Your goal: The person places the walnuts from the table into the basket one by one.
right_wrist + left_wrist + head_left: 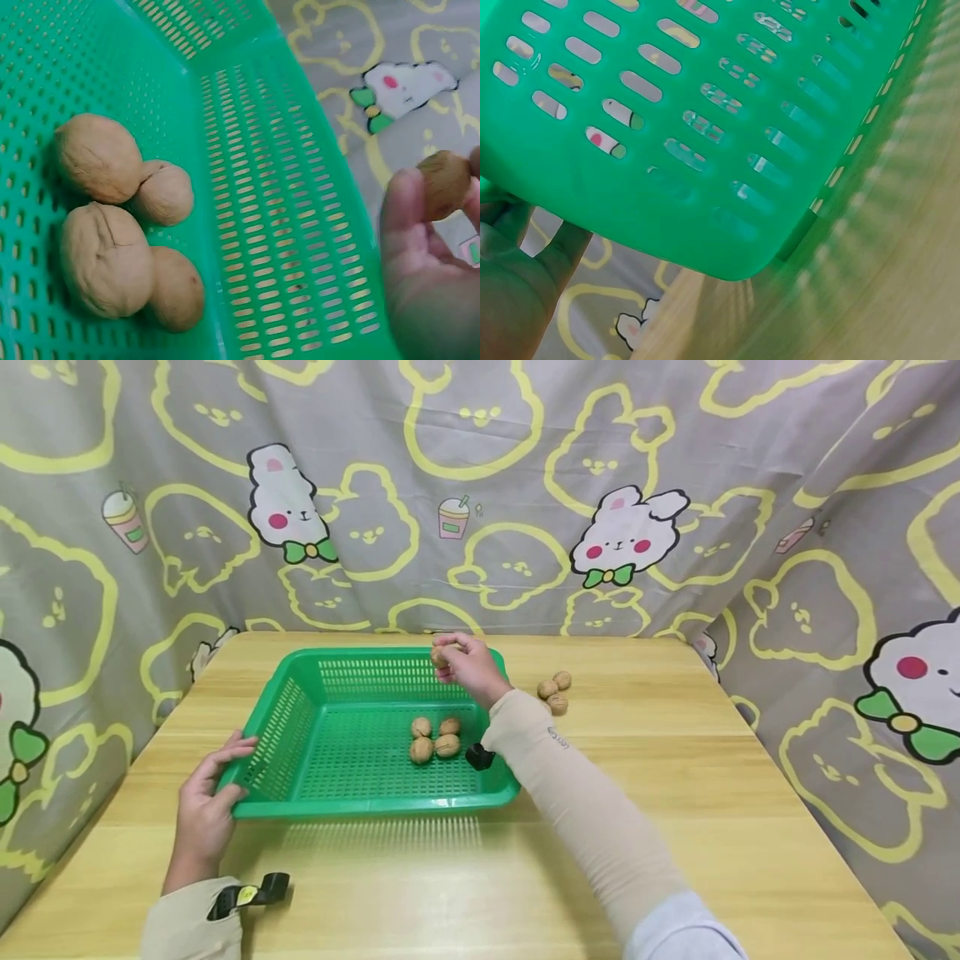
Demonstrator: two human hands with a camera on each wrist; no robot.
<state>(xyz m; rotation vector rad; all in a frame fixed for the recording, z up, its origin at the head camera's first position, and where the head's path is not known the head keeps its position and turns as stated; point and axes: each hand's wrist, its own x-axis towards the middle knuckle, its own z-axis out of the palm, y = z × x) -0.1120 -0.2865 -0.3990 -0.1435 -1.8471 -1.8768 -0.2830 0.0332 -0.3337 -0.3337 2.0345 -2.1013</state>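
Both hands — the left hand [210,797] and the right hand [471,668] — are bare. On the near left, a beige sleeve [187,925] ends at the wrist in soft folds. A black strap [223,903] crosses it, marked with a small yellow label [247,895], and a rounded black block [274,887] juts out to the right. The right arm wears a matching beige cover [592,818], close-fitting and lightly wrinkled, with small dark lettering [558,738] near its far end, too small to read surely. A chunky black piece [480,757] sticks out left of that wrist. Nearest, a pale blue sleeve [682,931] shows — plain and loosely creased.
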